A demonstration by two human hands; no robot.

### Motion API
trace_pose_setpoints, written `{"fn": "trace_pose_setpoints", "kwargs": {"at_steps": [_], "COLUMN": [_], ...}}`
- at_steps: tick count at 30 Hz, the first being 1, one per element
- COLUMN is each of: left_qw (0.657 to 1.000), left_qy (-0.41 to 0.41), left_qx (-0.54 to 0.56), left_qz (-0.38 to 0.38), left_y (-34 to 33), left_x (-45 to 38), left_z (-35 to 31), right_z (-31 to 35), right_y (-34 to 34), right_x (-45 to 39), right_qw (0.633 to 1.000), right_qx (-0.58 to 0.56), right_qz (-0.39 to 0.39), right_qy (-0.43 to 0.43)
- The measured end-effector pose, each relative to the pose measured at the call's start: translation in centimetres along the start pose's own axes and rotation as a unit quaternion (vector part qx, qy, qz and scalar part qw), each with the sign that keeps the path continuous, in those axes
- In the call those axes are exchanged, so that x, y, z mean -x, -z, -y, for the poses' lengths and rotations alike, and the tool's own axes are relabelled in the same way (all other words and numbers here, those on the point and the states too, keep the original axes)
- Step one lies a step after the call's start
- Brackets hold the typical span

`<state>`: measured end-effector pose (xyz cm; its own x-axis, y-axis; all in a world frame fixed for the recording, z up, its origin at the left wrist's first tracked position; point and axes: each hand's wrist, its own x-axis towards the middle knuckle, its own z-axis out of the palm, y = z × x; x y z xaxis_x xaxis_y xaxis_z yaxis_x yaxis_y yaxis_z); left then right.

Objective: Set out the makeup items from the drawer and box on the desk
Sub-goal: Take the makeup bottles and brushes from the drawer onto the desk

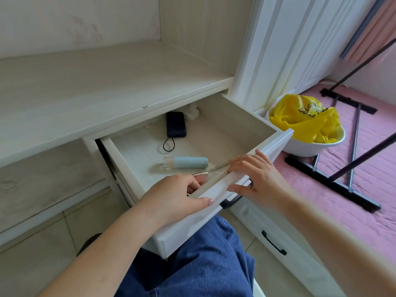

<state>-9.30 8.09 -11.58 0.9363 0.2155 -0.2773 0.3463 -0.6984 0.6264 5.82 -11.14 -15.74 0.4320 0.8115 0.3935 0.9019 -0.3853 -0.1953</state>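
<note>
**Q:** Two hands at one drawer [276, 146]: which is closer to the makeup?

**A:** Fig. 1, head view. Left hand [177, 196] reaches over the drawer's front panel; its fingers curl down inside, near the front wall, w/ the thumb lying along the panel's outer face. Right hand [255, 174] rests on the top edge of the same panel, fingers fairly straight and a little spread, tips pointing left into the drawer.

**Q:** And the items?

**A:** Pale blue tube [186, 162] lies on the drawer floor, long axis approx. left-right, parallel to the front panel, just beyond both hands. Nearer the panel lies a thin clear stick [222, 166], prob. a brush or applicator (too faint to say), running from the left fingers toward the right fingertips. A silvery end [200, 173] shows just beside the left fingers; whether they pinch it can't be told, since the tips are hidden by the panel.

**Q:** So which hand for the tube?

**A:** Judged from this view, the left: already inside the drawer, w/ the tube just ahead of its knuckles. A grasp across the short axis looks simplest. Desk top [96, 88] sits above and behind the drawer, so the lift goes up and away.

**Q:** Other contents?

**A:** Dark pouch w/ cord loop [175, 124] at the back, well apart from the hands.
</note>
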Motion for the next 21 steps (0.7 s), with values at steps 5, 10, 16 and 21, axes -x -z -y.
{"fn": "trace_pose_setpoints", "kwargs": {"at_steps": [5,10,16,21], "left_qw": [0.999,0.997,0.997,0.980], "left_qy": [-0.021,-0.037,-0.048,-0.021], "left_qx": [-0.020,-0.023,-0.056,-0.196], "left_qz": [0.020,0.060,-0.010,0.000], "left_y": [-0.7,-0.1,2.6,3.7], "left_x": [0.4,0.0,-5.1,-11.5], "left_z": [-0.9,-1.2,0.5,3.3], "right_z": [-0.3,-0.4,0.5,1.2], "right_y": [0.6,1.5,2.8,-1.6], "right_x": [1.6,0.8,-6.0,-11.2], "right_qw": [1.000,0.999,0.985,0.918], "right_qx": [0.013,0.010,-0.027,0.084], "right_qz": [0.003,0.049,0.166,0.387], "right_qy": [0.000,0.018,-0.035,0.023]}}
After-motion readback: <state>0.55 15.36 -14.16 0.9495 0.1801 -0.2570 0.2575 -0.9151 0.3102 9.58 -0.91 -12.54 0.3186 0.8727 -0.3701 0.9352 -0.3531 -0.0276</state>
